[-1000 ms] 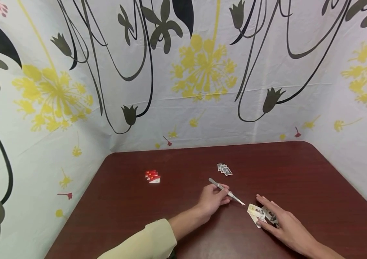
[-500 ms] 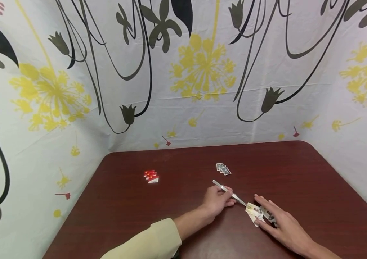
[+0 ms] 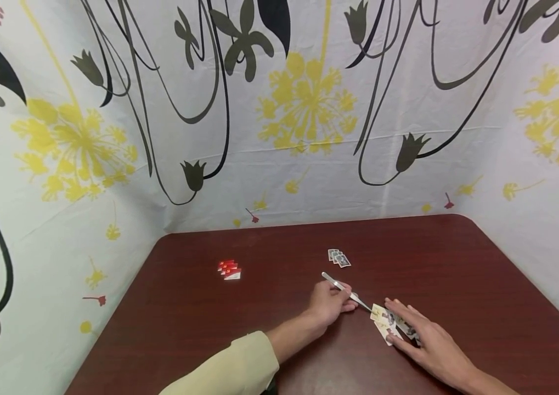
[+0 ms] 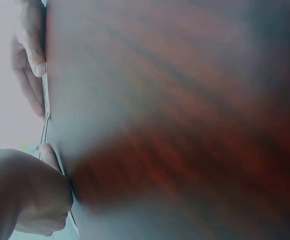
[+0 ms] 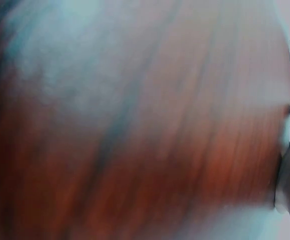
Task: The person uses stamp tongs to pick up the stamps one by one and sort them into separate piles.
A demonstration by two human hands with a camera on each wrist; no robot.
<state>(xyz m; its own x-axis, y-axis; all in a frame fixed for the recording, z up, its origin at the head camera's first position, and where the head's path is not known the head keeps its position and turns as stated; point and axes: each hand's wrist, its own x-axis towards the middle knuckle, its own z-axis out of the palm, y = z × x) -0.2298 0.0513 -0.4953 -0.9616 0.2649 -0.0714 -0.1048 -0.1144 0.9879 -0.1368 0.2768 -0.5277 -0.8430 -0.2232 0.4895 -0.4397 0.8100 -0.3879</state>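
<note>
My left hand (image 3: pixel 329 302) pinches a pair of metal tweezers (image 3: pixel 338 284) between thumb and fingers. The tweezers' tips meet the left end of a pale yellow, stamp-like piece of paper (image 3: pixel 383 314). A second pale piece (image 3: pixel 385 331) lies partly under it. To their right, my right hand (image 3: pixel 432 340) rests with fingers stretched out, its thumb on the lower piece. Beneath that palm, some grey-printed pieces (image 3: pixel 407 327) are partly covered. In the left wrist view, the left hand (image 4: pixel 39 192) and right hand (image 4: pixel 28 57) show edge-on, low over the tabletop.
Toward the back left of the dark red table (image 3: pixel 200 329) lies an overlapping group of red-and-white pieces (image 3: pixel 230 270). Another fanned group, grey with white borders (image 3: pixel 339 258), lies behind the left hand. A flower-patterned cloth (image 3: pixel 269 181) hangs around the table's back and sides.
The tweezers' tips have come to the upper yellow piece, which has shifted and turned toward the back left, showing more of the piece below. My right hand has stayed nearly still.
</note>
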